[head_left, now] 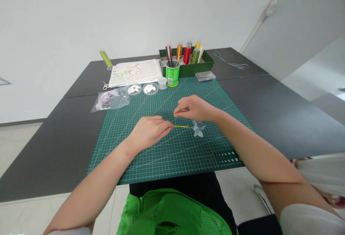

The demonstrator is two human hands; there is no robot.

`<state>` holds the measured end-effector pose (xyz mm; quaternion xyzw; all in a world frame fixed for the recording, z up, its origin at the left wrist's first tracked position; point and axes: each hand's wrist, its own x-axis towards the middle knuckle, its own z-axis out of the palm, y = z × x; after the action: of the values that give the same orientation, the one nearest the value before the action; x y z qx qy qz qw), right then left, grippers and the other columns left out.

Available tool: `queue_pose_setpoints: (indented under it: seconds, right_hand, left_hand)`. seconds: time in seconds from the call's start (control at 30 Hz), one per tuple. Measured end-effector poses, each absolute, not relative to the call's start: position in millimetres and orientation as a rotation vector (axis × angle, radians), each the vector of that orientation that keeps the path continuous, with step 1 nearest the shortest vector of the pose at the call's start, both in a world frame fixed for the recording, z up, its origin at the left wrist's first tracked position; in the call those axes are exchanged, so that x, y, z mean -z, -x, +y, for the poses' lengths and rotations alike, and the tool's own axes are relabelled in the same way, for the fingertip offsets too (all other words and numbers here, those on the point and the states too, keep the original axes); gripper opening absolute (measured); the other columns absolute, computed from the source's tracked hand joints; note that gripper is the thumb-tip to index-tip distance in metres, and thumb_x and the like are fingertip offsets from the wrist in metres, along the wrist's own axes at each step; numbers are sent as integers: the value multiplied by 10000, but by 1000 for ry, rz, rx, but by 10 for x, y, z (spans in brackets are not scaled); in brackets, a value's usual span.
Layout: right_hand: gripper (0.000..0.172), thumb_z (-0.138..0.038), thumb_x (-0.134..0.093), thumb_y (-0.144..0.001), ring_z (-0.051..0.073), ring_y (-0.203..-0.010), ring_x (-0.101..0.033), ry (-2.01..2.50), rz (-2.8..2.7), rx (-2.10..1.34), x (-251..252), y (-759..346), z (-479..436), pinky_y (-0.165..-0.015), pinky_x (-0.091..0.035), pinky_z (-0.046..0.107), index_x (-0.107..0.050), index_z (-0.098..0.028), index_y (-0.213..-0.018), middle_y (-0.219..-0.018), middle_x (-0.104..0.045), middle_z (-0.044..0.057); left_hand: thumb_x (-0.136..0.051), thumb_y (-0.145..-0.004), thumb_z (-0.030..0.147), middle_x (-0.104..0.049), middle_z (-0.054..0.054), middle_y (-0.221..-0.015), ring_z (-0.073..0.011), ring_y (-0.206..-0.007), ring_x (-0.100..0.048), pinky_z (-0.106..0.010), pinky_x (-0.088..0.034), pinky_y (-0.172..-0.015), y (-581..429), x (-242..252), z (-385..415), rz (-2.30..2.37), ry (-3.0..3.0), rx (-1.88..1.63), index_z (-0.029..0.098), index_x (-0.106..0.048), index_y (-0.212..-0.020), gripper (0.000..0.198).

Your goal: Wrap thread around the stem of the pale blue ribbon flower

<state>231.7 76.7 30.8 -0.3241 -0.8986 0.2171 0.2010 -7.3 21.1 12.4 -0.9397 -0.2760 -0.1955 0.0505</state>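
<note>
Over the middle of the green cutting mat (pixel 161 156), my left hand (pixel 152 130) pinches the left end of a thin yellow-green stem (pixel 184 127). A pale bluish-white flower (pixel 198 129) is at the stem's right end, its petals spread. My right hand (pixel 192 108) is closed just above and behind the stem, thumb and fingertips pressed together. Whatever it may hold is too small to make out.
Behind the mat stand a green can (pixel 172 75) with tools, a green box (pixel 188 70) of thread spools and a clear case (pixel 205 76). Left are petal dishes (pixel 134 89), a plastic bag (pixel 113 100), white sheets (pixel 137 71), scissors (pixel 106 86) and a green spool (pixel 106 59).
</note>
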Motion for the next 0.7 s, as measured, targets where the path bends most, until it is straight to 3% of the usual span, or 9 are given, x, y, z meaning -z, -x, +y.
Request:
queue_pose_setpoints:
  seconds: [0.2,0.33,0.47,0.7]
  right_hand:
    - [180,-323,-706,-836,89,-586,-441,843,-2438,-1101,-291,-2338,841,-599,-347,254,-789,-167,-799,-603,-491,-51]
    - [179,-316,-707,-823,95,-610,-471,798,-2365,-1252,-233,-2335,908,-591,-360,251,-778,-153,-802,-629,-543,-38]
    - [226,-376,-740,-799,93,-598,-475,717,-2245,-1337,-156,-2310,945,-577,-377,247,-762,-153,-765,-635,-584,-26]
    - [251,-410,-762,-791,98,-610,-514,718,-2146,-1420,-91,-2262,904,-610,-419,257,-778,-160,-804,-665,-648,-16]
  left_hand:
    - [-475,-1049,312,-746,-9,-823,-129,-736,-687,-234,-487,-619,72,-149,182,-791,2868,718,195,-717,-1042,269]
    - [-495,-1043,316,-722,-5,-734,-119,-642,-649,-227,-458,-577,59,-175,167,-885,2810,879,192,-724,-1117,271]
    - [-520,-1030,292,-767,-15,-779,-121,-653,-657,-236,-486,-617,59,-200,170,-958,2808,1100,200,-748,-1102,256]
    - [-636,-939,288,-772,9,-743,-126,-652,-673,-221,-513,-624,48,-251,201,-1584,2688,1595,235,-794,-1039,195]
